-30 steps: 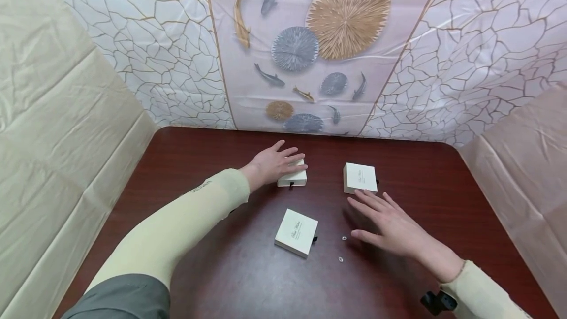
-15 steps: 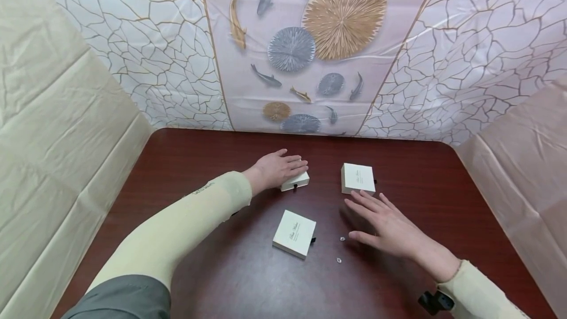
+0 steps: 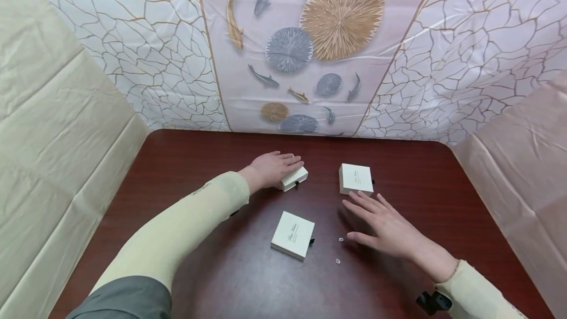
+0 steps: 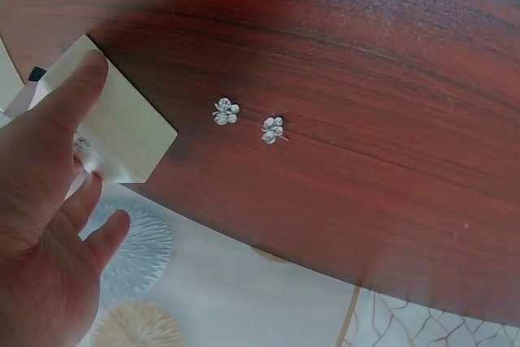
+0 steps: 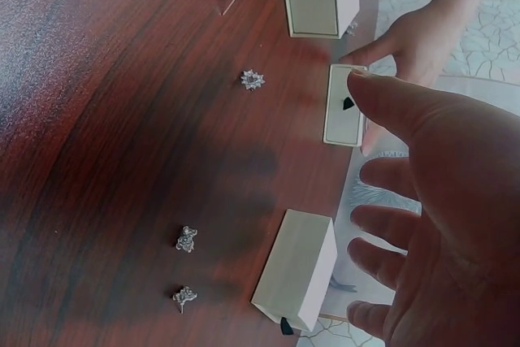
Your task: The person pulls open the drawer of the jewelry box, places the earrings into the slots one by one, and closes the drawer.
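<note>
Three white boxes (image 3: 293, 235) sat on one table (image 3: 239, 284): one near, two far (one left, one right). Six earrings (image 4: 227, 111) lay there: two left, two right, two between. Two hands (image 3: 390, 228) showed.

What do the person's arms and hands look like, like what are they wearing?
The left hand and right hand are bare, without gloves. The left sleeve is pale cream with dark lettering, meeting a dark grey sleeve higher up. The right sleeve is cream too, with a small black device beside it.

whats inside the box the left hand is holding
The box is closed; its black tab shows. The left hand covers part of it; any contents are hidden.
</note>
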A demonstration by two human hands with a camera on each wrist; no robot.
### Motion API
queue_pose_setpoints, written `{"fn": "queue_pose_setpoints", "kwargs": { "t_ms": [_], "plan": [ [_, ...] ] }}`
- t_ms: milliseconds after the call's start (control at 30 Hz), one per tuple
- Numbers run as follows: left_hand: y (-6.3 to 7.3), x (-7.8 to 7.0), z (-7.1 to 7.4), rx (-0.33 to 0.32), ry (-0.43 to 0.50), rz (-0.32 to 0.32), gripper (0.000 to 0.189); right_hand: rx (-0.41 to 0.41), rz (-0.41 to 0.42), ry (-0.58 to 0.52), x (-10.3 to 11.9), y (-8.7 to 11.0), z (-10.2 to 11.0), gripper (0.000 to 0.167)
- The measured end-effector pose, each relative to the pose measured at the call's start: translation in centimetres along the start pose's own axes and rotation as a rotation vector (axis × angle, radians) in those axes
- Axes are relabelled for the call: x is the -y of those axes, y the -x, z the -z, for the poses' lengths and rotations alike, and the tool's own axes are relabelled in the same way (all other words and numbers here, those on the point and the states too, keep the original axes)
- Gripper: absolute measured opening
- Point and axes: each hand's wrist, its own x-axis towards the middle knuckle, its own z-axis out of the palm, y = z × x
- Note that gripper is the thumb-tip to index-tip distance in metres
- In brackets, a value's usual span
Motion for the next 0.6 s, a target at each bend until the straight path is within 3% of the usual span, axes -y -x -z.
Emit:
{"fn": "queue_pose_setpoints", "kwargs": {
  "t_ms": [300,600],
  "plan": [
    [0.2,0.5,-0.5,-0.032,0.106,0.003,0.087,0.007,-0.001,-0.008,0.0,0.0,0.0,0.071],
    [0.6,0.7,-1.6,-0.142,0.164,0.007,0.082,0.015,-0.003,-0.007,-0.2,0.1,-0.3,0.072]
  ]
}}
